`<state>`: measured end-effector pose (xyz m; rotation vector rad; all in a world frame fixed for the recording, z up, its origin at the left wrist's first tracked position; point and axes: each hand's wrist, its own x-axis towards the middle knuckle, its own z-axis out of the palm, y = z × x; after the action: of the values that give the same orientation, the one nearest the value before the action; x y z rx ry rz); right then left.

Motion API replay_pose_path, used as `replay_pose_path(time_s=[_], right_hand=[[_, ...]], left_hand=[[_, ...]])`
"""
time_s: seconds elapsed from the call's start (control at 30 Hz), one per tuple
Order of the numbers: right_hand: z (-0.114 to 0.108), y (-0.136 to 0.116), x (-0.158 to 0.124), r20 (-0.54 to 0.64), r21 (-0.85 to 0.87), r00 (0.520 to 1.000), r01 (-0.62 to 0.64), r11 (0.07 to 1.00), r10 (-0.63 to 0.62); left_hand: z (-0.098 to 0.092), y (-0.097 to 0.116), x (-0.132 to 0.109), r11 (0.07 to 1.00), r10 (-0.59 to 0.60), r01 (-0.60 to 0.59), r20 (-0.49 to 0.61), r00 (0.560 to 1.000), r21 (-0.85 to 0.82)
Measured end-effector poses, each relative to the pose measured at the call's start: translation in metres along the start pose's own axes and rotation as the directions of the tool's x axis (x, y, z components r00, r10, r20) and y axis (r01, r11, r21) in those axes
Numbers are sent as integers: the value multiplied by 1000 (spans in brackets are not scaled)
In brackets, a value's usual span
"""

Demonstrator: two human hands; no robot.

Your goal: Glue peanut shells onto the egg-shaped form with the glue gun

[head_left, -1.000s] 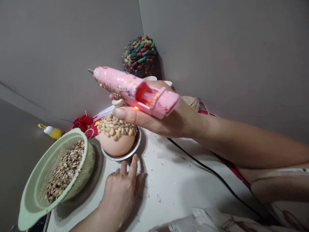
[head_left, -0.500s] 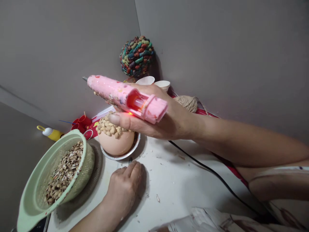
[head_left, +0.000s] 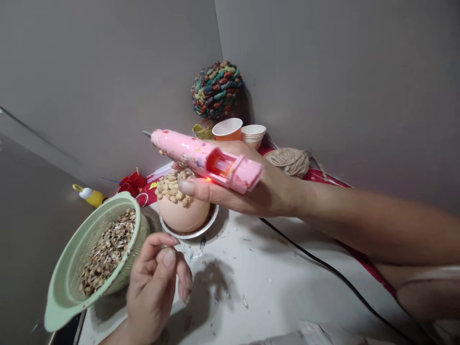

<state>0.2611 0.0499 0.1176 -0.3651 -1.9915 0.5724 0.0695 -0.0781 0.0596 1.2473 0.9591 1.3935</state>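
My right hand (head_left: 247,191) is wrapped around a pink glue gun (head_left: 183,148) spotted with paint and glue, its metal tip pointing left and a small light glowing by the thumb. Behind and below it sits a smooth beige ball (head_left: 181,215), its top covered in pale shells (head_left: 172,187), resting in a shallow silver bowl (head_left: 201,233). Raised above the table in front of the ball, my left hand (head_left: 154,282) has loosely bent fingers, somewhat apart, with nothing visible in them. Beside it, a green colander (head_left: 57,282) holds many pistachio-like shells (head_left: 108,254).
A multicoloured ball (head_left: 217,91) stands in the back corner near paper cups (head_left: 227,128) and a twine ball (head_left: 289,160). Red pots (head_left: 136,179) and a yellow bottle (head_left: 94,196) sit back left. A black cord (head_left: 316,261) crosses the white table (head_left: 258,287), scattered with shell bits.
My left hand has lifted off the table, moved left and turned, its fingers now loosely bent. My right hand still grips the glue gun. The whole view has shifted slightly.
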Motion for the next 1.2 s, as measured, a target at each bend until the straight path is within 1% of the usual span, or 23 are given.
replay_pose_path(time_s=[0.1,0.2,0.27,0.4,0.53,0.63,0.77,0.83,0.97,1.07,1.2], right_hand=[[7,-1,-1,23,87,999,-49,995,47],[16,-3,-4,81,179,993,-94,979,80],[23,-4,-7,111,227,991,-104,968,80],[35,-4,-12,137,253,989,-88,963,55],[44,-2,-14,195,249,979,-107,963,58],[49,0,-15,205,257,978,-91,962,37],[54,3,-16,203,226,978,-92,970,45],[56,4,-16,219,206,975,-75,976,29],[59,9,-17,240,174,969,11,985,-53],[62,15,-18,242,152,960,105,983,-140],[65,19,-19,233,188,945,187,964,-229]], left_hand=[[-1,8,8,991,-9,1,-60,998,-137],[1,10,13,974,-104,77,-119,987,-211],[2,8,15,958,-175,134,-146,974,-254],[0,5,18,921,-278,207,-184,943,-330],[-4,3,20,896,-311,221,-189,931,-386],[-8,2,20,873,-339,248,-159,927,-420],[-11,2,19,838,-359,293,-59,932,-460],[-11,3,18,828,-358,300,-34,933,-474],[-6,9,17,825,-352,296,-28,936,-481],[-1,13,16,839,-310,288,29,950,-461],[2,14,12,854,-267,280,94,959,-438]])
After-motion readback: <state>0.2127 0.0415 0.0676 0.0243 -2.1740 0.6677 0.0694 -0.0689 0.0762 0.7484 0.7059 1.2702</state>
